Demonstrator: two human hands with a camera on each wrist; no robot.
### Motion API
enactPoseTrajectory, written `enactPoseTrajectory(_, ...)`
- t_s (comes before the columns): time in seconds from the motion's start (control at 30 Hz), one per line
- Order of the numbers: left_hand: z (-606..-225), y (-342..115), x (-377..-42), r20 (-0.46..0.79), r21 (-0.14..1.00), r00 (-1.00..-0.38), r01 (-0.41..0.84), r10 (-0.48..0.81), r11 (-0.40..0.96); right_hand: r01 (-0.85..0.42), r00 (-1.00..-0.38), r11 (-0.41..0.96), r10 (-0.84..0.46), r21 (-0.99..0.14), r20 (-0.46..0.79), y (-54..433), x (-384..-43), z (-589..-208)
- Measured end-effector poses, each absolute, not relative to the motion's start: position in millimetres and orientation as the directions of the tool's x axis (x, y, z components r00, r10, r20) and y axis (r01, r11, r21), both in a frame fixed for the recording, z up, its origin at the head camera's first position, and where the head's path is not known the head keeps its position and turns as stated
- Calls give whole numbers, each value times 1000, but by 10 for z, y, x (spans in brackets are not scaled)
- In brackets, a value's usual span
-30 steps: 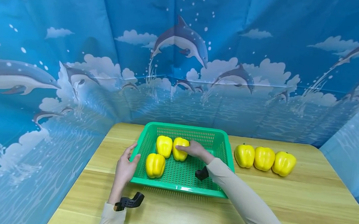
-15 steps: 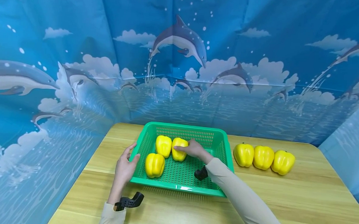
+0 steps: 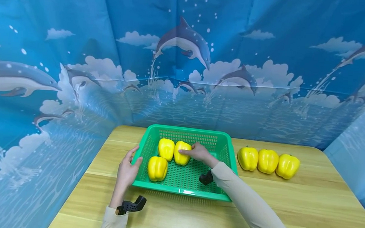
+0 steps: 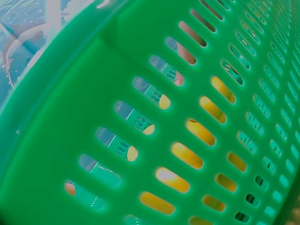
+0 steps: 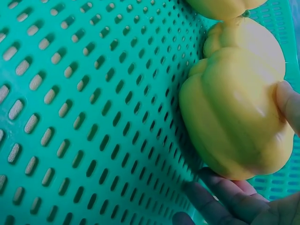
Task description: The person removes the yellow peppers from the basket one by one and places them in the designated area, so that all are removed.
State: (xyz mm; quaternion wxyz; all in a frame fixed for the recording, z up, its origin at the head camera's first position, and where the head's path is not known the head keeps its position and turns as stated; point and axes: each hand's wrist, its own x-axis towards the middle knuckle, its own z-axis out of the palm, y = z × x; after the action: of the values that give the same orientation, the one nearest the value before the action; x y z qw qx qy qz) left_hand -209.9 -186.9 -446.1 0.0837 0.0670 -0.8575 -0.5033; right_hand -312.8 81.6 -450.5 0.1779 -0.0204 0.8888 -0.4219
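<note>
- Backdrop: blue dolphin-print curtain on three sides of a pale wooden table.
- Green basket: perforated plastic, standing left of the table's centre and holding three yellow peppers.
- Held pepper: lies on the basket floor at the back, just beside the back-left pepper; whether the two touch cannot be told. In the right wrist view it rests on the mesh with fingertips curled beneath it.
- Front pepper: apart from the other two, nearer the person.
- Row of three peppers: on the table to the right of the basket, side by side.
- Right hand: fingers and thumb wrapped round the held pepper, gripping it.
- Left hand: fingers fairly straight against the basket's left wall, thumb on the rim, steadying rather than clasping.
- Risk, as judged: the rounded pepper could roll on the mesh once freed and knock its neighbour; a careless pull of the right hand might shift the light basket if the left hand's hold slackens.
- Change from half a second earlier: almost none; the right hand remains on the same pepper, and the left hand stays at the wall.
</note>
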Motion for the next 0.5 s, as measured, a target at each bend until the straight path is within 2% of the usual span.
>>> enactPoseTrajectory(0.3, -4453, -1854, -2110, 76, 879, -977, -28, -199, 476, 120, -941, 607, -183, -785, -285, 855, -3145, -4491)
enactPoseTrajectory(0.5, -4469, -1871, -2107, 72, 880, -976, -35, -206, 474, 154, -952, 599, -123, -786, -281, 858, -3122, -4399)
